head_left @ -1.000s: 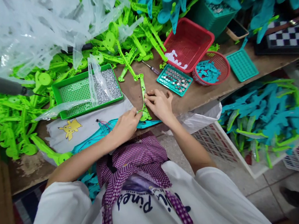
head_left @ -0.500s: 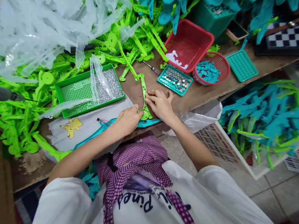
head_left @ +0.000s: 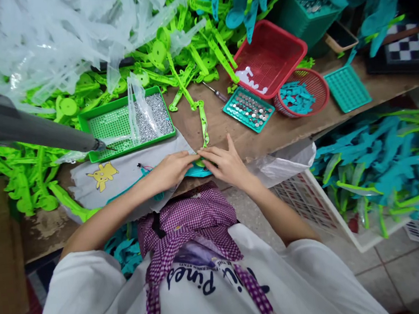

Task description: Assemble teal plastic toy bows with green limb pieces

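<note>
My left hand (head_left: 176, 170) and my right hand (head_left: 229, 165) meet at the table's near edge, over the wide end of a lime-green plastic part (head_left: 203, 122). The fingertips of both hands press on that end and cover most of it. The part's narrow arm points away from me, with small holes and fittings along it. My right thumb and fingers close on it, with one finger raised. Beneath my hands lies a teal plastic shell (head_left: 198, 171), mostly hidden. A thin red wire with a small dark end (head_left: 140, 166) shows left of my left hand.
A grey tool like a power screwdriver (head_left: 31, 122) juts in from the left, over a green tray (head_left: 111, 125) of small metal pieces. Right stand a teal tray (head_left: 249, 109) of round metal cells, red baskets (head_left: 273, 51) and a screwdriver (head_left: 215, 92). Lime-green parts (head_left: 67, 106) heap behind.
Both hands have drawn nearer to me and closer together, now covering the green part's wide end. The grey tool reaches farther into view from the left. The view has shifted slightly.
</note>
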A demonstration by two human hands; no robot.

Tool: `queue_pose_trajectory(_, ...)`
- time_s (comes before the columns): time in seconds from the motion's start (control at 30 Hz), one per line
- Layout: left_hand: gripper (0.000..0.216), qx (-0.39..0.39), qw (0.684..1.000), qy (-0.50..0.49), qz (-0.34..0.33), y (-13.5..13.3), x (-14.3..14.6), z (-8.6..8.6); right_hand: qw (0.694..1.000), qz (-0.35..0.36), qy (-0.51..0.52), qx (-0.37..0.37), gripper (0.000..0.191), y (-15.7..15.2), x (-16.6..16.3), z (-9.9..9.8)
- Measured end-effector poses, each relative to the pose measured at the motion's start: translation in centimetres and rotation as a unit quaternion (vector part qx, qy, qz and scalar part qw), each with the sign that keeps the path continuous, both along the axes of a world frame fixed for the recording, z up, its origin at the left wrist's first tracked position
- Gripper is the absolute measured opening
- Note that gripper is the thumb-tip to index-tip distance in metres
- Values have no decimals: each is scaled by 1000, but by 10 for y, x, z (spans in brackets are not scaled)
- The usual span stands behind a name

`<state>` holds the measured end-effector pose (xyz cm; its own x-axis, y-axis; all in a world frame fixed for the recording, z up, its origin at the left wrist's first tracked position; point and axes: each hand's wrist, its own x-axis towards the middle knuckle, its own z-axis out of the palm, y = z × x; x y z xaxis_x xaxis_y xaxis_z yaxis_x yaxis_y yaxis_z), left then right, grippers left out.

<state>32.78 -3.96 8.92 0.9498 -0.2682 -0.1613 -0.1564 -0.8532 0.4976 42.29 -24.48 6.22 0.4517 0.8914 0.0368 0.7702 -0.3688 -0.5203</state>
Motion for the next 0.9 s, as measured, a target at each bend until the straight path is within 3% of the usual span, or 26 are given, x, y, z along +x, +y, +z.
queue_pose_trajectory(0.1,30,17,999,-15,39,1,-11,13,999,26,-23,-27,39,0,1,3)
queue_pose_trajectory(0.3,28,29,999,18,20,11,-21,33,989,94,-97,-66,49,-1,0,5)
queue_pose_trajectory(0.47,31,30,998,33,-35,21,-17,31,980,130,-124,-85,50,-2,2,8)
queue_pose_trajectory(0.7,33,99,989,42,-104,28,-1,26,976,141,-139,-91,46,-1,1,11)
queue_pose_trajectory(0.9,29,71,989,36,-124,32,6,20,971,157,-154,-95,51,1,2,15)
